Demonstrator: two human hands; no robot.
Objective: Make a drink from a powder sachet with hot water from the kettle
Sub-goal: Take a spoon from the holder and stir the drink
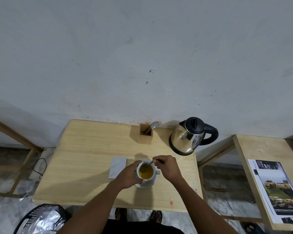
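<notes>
A white cup [150, 180] filled with yellow-orange drink stands on a white saucer [145, 186] near the middle of the wooden table [85, 166]. My left hand [128, 175] wraps the cup's left side. My right hand [167, 166] pinches the handle of a spoon [150, 163] whose bowl dips into the drink. The steel kettle [188, 137] with black lid and handle stands at the table's back right, apart from both hands.
A wooden holder [145, 134] with a spoon and fork stands at the back by the wall. A pale square coaster [117, 167] lies left of the cup. A black basket [41, 218] sits on the floor at left. A second table with printed sheets [276, 190] stands at right.
</notes>
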